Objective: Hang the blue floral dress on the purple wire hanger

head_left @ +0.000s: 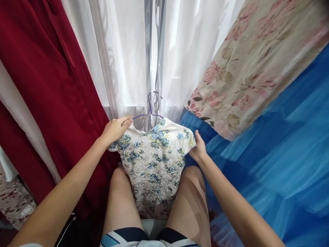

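A short-sleeved white dress (155, 164) with blue, green and yellow floral print hangs in front of my knees, its lower part between my thighs. Inside its neckline is a purple wire hanger (150, 112), hook upward. My left hand (117, 128) is closed over the dress's shoulder at the hanger's left arm, thumb on top. At the opposite sleeve, my right hand (199, 148) has its thumb up beside the sleeve edge and its fingers behind the cloth, partly hidden. Whether the hook hangs on anything I cannot tell.
Dark red cloth (66, 85) hangs at the left. White curtains (123, 51) and grey metal uprights (147, 41) stand ahead. Beige floral cloth (246, 68) and glossy blue fabric (272, 154) are at the right. A thin white cord (65, 229) lies at the lower left.
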{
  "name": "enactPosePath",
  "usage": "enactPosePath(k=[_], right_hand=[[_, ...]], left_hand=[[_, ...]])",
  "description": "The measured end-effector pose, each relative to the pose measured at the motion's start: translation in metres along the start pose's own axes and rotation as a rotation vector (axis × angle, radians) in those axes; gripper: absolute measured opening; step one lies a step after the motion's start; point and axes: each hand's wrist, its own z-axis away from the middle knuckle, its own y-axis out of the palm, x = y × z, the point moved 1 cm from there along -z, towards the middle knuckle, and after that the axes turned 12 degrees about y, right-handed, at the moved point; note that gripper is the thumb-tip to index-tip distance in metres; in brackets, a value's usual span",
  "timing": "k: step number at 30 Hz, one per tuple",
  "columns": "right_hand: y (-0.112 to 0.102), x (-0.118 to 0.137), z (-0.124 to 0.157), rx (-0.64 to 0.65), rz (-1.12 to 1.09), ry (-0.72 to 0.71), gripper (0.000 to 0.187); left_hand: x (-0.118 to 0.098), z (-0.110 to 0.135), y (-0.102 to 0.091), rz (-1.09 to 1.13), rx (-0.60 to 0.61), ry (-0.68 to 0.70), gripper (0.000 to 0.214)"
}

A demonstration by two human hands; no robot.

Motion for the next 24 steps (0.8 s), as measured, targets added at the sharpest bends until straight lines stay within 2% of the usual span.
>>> enactPosePath(k=[3,5,9,12,14,16,17,18,20,21,22,23,24], right_hand=[[-0.005,0.004,0.014,-0.024,-0.158,0.028,0.050],[-0.005,0.015,0.018,-0.082,-0.190,-0.041,0.040],[0.001,0.053,0.005,-0.173,-0.172,-0.204,0.036],[0.017,0.086,-0.002,-0.174,-0.160,-0.285,0.034],[0.038,0.101,0.011,-0.139,-0.106,-0.343,0.033],[0.063,0.112,0.041,-0.038,0.046,-0.437,0.034],[0.075,0.116,0.060,0.064,0.176,-0.497,0.032],[0.087,0.118,0.081,0.249,0.316,-0.541,0.030],[0.103,0.117,0.117,0.729,0.520,-0.590,0.033],[0.107,0.115,0.129,0.859,0.556,-0.622,0.041],[0.107,0.113,0.135,0.925,0.582,-0.646,0.050],[0.105,0.108,0.135,0.900,0.606,-0.673,0.059],[0.102,0.103,0.131,0.810,0.643,-0.698,0.068]], left_hand=[[-0.005,-0.005,0.008,0.072,-0.067,0.015,0.045],[-0.007,-0.011,0.014,0.132,-0.131,0.011,0.043],[-0.014,-0.019,0.014,0.156,-0.238,0.024,0.033],[-0.014,-0.019,0.006,-0.001,-0.273,0.020,0.030],[-0.008,-0.016,0.004,-0.097,-0.273,0.016,0.030],[-0.001,-0.011,0.007,-0.085,-0.296,-0.003,0.030],[0.003,-0.007,0.010,-0.024,-0.333,-0.031,0.031],[0.005,-0.003,0.014,0.068,-0.391,-0.073,0.034],[0.005,0.005,0.024,0.278,-0.535,-0.169,0.041],[0.002,0.008,0.028,0.378,-0.589,-0.198,0.045],[-0.005,0.011,0.032,0.478,-0.621,-0.205,0.048],[-0.014,0.011,0.035,0.588,-0.631,-0.195,0.051],[-0.026,0.011,0.036,0.716,-0.616,-0.175,0.054]])
